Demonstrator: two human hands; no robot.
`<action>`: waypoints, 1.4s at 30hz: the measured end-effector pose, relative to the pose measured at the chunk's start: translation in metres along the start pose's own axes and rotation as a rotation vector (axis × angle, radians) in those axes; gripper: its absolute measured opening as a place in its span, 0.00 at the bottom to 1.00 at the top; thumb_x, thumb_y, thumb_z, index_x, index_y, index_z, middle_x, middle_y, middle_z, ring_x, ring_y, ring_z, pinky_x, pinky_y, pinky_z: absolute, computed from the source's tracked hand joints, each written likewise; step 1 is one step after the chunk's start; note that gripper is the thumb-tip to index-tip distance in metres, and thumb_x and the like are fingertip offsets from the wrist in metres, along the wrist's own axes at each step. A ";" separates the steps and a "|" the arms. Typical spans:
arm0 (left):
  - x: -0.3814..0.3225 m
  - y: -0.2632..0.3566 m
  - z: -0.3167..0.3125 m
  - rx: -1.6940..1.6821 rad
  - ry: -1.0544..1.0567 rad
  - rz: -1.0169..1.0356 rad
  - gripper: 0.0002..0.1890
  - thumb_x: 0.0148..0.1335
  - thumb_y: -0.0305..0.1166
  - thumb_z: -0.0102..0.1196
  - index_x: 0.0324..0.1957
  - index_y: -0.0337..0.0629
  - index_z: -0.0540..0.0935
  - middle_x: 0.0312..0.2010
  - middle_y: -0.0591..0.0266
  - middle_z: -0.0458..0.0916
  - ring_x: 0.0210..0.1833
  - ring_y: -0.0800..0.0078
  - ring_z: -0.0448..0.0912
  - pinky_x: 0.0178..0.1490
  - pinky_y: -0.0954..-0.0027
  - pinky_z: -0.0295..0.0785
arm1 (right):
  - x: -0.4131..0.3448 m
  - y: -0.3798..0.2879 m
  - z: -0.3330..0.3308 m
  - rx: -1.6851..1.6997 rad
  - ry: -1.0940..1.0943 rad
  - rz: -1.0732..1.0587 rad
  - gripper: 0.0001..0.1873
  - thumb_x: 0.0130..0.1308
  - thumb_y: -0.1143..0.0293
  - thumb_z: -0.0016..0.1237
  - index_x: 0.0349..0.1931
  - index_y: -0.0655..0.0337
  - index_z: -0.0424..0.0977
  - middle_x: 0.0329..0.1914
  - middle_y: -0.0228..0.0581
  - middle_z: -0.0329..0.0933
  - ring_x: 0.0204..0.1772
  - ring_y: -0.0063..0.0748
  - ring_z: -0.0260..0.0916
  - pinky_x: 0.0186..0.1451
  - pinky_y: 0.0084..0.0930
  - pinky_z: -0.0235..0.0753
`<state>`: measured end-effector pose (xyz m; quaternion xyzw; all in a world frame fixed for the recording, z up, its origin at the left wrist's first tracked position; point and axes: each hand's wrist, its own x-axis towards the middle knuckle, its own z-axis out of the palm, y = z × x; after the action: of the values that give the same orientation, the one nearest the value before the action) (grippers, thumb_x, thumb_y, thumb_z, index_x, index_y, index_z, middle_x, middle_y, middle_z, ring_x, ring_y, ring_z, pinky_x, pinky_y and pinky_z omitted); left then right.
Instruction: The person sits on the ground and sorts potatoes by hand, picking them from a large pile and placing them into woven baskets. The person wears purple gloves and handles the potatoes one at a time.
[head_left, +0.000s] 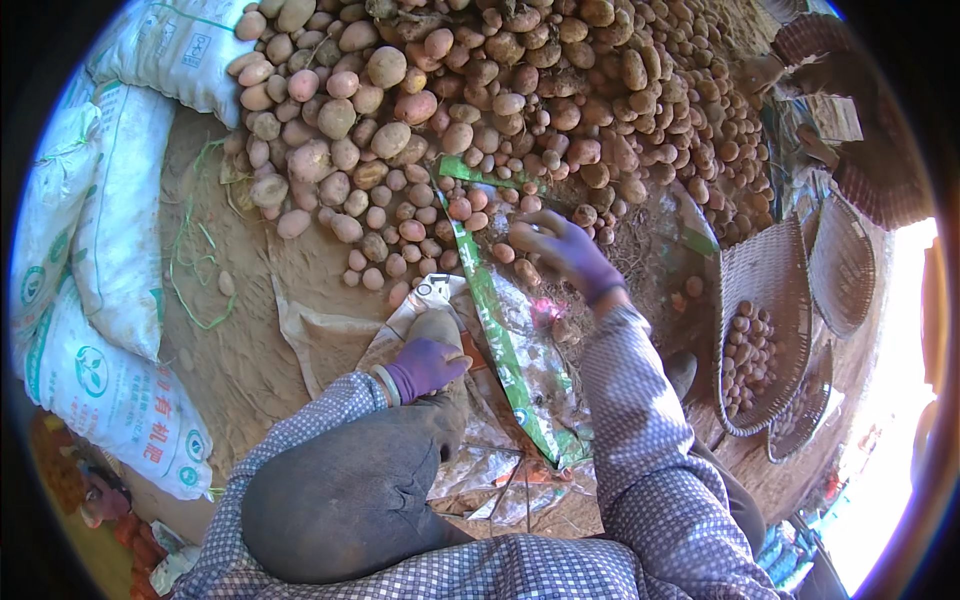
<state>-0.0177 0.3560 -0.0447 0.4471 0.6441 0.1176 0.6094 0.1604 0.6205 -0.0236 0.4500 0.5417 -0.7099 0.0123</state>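
My right hand (568, 249), in a purple glove with dirt-caked fingers, is over the near edge of a large potato heap (465, 112). Its fingers are apart and I see nothing between them. Small potatoes (504, 253) lie beside and below the fingertips. My left hand (429, 366), also gloved in purple, rests at my lower leg just behind my dusty shoe (435, 327). Its fingers curl down, and their undersides are hidden. Between the hands a plastic sack with a green printed strip (491, 322) is spread on the ground, dirty and crumpled.
Filled white woven sacks (124, 217) line the left side, near loose green twine (196, 247) on the dirt floor. At right stand wicker scoop baskets, one (765, 270) holding small potatoes (748, 352). Another person's hand (817, 146) shows at upper right beside the heap.
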 end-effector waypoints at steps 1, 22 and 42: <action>0.000 0.000 0.000 -0.005 -0.003 -0.033 0.21 0.70 0.52 0.59 0.43 0.42 0.89 0.20 0.59 0.84 0.18 0.70 0.81 0.28 0.67 0.78 | -0.021 0.008 -0.015 0.251 -0.054 -0.013 0.29 0.70 0.47 0.58 0.61 0.58 0.74 0.36 0.28 0.76 0.27 0.19 0.68 0.29 0.17 0.68; 0.001 -0.004 -0.001 -0.047 -0.029 -0.046 0.23 0.70 0.53 0.56 0.37 0.41 0.88 0.19 0.57 0.84 0.22 0.65 0.83 0.34 0.65 0.78 | -0.036 0.032 -0.050 0.430 0.237 -0.152 0.31 0.72 0.54 0.57 0.69 0.58 0.67 0.40 0.34 0.78 0.33 0.22 0.73 0.34 0.18 0.76; 0.004 0.000 -0.001 -0.033 -0.081 -0.118 0.24 0.71 0.54 0.56 0.38 0.40 0.88 0.20 0.58 0.85 0.21 0.69 0.83 0.32 0.67 0.78 | -0.227 0.107 -0.187 1.199 1.092 -0.290 0.23 0.76 0.50 0.46 0.60 0.56 0.73 0.51 0.36 0.79 0.38 0.26 0.76 0.29 0.20 0.74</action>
<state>-0.0179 0.3592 -0.0469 0.4026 0.6422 0.0737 0.6481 0.4660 0.6154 0.0415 0.5876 0.0531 -0.5543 -0.5870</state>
